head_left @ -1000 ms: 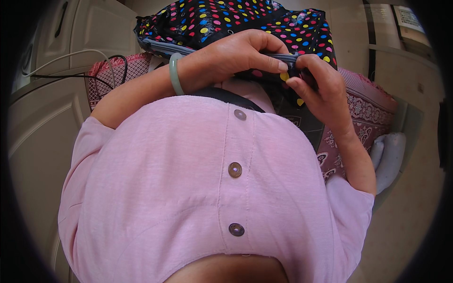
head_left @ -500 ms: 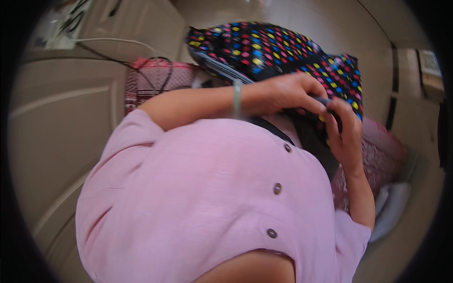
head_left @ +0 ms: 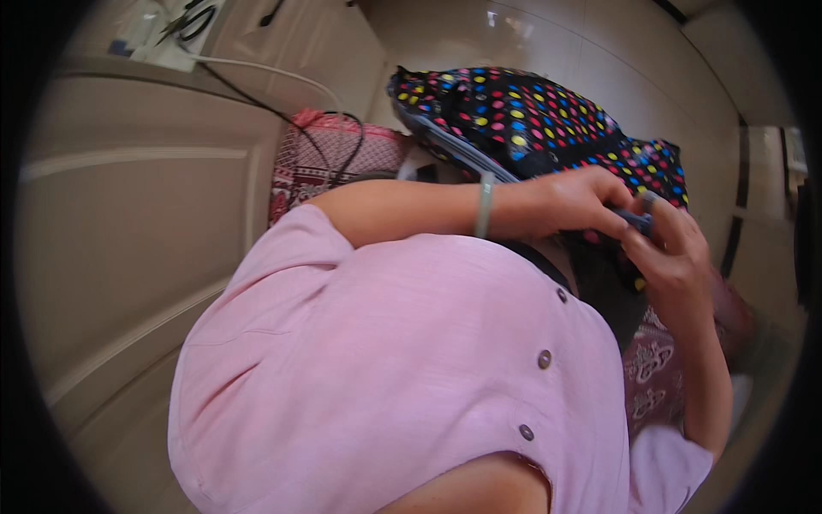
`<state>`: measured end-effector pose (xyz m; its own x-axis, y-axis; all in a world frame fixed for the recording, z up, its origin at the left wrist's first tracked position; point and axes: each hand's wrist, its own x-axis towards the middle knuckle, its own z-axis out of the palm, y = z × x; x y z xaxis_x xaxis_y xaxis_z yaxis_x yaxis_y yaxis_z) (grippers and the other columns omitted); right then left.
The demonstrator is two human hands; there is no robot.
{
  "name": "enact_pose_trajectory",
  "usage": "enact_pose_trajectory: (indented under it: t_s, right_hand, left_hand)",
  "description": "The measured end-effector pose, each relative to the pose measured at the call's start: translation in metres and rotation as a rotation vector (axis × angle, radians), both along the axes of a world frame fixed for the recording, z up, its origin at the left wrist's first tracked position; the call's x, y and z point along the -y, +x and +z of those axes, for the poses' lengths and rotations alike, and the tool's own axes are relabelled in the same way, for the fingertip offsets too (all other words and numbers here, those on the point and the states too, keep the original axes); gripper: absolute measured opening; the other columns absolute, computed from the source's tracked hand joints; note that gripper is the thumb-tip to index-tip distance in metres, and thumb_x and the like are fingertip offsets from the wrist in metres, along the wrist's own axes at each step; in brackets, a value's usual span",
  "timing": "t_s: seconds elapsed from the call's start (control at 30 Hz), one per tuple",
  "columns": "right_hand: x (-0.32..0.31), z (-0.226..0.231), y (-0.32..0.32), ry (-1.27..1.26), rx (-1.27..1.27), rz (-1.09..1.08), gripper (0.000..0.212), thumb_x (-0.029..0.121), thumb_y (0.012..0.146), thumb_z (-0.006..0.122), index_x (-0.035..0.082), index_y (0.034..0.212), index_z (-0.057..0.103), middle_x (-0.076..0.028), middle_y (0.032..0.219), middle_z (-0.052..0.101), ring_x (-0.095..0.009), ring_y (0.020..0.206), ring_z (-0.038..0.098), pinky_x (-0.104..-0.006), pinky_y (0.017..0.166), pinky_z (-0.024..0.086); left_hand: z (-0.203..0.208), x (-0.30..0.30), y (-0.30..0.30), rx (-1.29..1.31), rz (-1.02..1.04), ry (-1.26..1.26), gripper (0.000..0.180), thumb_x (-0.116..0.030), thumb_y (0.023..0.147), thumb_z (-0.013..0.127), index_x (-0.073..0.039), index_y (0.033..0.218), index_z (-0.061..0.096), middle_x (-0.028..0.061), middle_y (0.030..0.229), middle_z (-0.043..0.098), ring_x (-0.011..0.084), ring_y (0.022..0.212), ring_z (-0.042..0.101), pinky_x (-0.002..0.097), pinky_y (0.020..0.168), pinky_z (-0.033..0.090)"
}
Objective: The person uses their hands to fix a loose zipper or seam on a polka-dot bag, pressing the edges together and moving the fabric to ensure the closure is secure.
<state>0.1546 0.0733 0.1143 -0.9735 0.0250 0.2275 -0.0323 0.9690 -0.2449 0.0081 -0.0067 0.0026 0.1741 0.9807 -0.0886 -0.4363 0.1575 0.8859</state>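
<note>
The left hand [head_left: 586, 201] was closed in a pinch, thumb below and fingers above, on a grey-blue zip edge [head_left: 632, 218], and the right hand [head_left: 676, 244] was clamped on the same edge just beside it, its fingers curled over and its thumb underneath. The two hands faced each other closely, a hold that probably kept the soft strip steady and taut between them; whatever lay under the fingertips was hidden. A pale green bangle [head_left: 485, 206] circled the left wrist.

The edge belonged to a black dotted bag [head_left: 548, 120], which lay slumped in front of the person's body, its near right part reaching under the hands. It seemed to be kept that close so that both arms could stay bent and low. A longer run of grey zip [head_left: 462, 152] followed its left side until the left forearm covered it. That forearm crossed in front of the bag and, with the pink shirt [head_left: 411, 360], blocked the view of what the bag rested on.

Further out, a fringed patterned cloth [head_left: 342, 144] showed on the left, with more of it beyond the right forearm. A black cable [head_left: 248, 98] looped over the cloth and a white cable [head_left: 274, 70] ran near it, both well apart from the hands. A pale cabinet door [head_left: 137, 214] stood to the left, and shiny floor tiles [head_left: 548, 34] stretched beyond the bag
</note>
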Motion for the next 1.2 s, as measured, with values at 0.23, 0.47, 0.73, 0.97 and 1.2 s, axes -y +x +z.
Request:
enact_pose_trajectory:
  t_s: [0.23, 0.47, 0.73, 0.97, 1.2]
  right_hand:
    - [-0.004, 0.015, -0.016, -0.488, -0.325, -0.194, 0.012, -0.007, 0.09, 0.056, -0.002, 0.1, 0.06, -0.01, 0.085, 0.061, -0.019, 0.073, 0.06, -0.0266, 0.064, 0.047]
    - [0.0, -0.008, 0.021, -0.194, -0.11, -0.329, 0.018, -0.005, 0.083, 0.063, 0.002, 0.1, 0.062, -0.01, 0.088, 0.06, -0.025, 0.072, 0.061, -0.0308, 0.063, 0.049]
    - [-0.004, 0.005, 0.014, 0.137, 0.213, -0.106, 0.018, 0.005, 0.072, 0.065, 0.011, 0.088, 0.062, -0.007, 0.08, 0.053, -0.023, 0.07, 0.058, -0.0347, 0.059, 0.047]
    - [0.004, 0.027, -0.029, 0.075, 0.009, 0.139, 0.018, -0.001, 0.076, 0.063, 0.008, 0.091, 0.062, -0.009, 0.09, 0.058, -0.023, 0.075, 0.057, -0.0311, 0.067, 0.046]
    - [-0.03, 0.058, -0.004, -1.061, -0.325, -0.107, 0.021, 0.007, 0.099, 0.051, 0.005, 0.12, 0.054, -0.012, 0.092, 0.06, -0.014, 0.068, 0.053, -0.0243, 0.059, 0.043]
  left_hand:
    - [0.012, 0.004, -0.01, 0.078, 0.075, -0.066, 0.018, -0.015, 0.085, 0.071, -0.002, 0.098, 0.068, -0.0009, 0.084, 0.064, 0.0056, 0.074, 0.056, 0.0207, 0.065, 0.045]
    - [0.012, -0.002, -0.008, 0.181, 0.019, -0.092, 0.022, -0.015, 0.086, 0.071, -0.002, 0.103, 0.066, -0.0013, 0.087, 0.064, 0.0039, 0.076, 0.055, 0.018, 0.063, 0.043]
    - [0.017, 0.001, -0.012, 0.116, -0.076, -0.096, 0.023, -0.009, 0.085, 0.066, -0.001, 0.106, 0.066, -0.0011, 0.092, 0.064, 0.0046, 0.08, 0.057, 0.019, 0.068, 0.045]
    - [0.019, -0.004, -0.008, 0.233, -0.082, 0.037, 0.021, -0.009, 0.085, 0.064, 0.001, 0.104, 0.067, 0.002, 0.094, 0.067, 0.0079, 0.086, 0.06, 0.0219, 0.077, 0.047]
    - [0.016, -0.005, -0.013, 0.104, 0.017, -0.124, 0.025, -0.01, 0.085, 0.071, 0.0, 0.108, 0.067, 0.0023, 0.093, 0.067, 0.007, 0.082, 0.059, 0.0205, 0.072, 0.046]
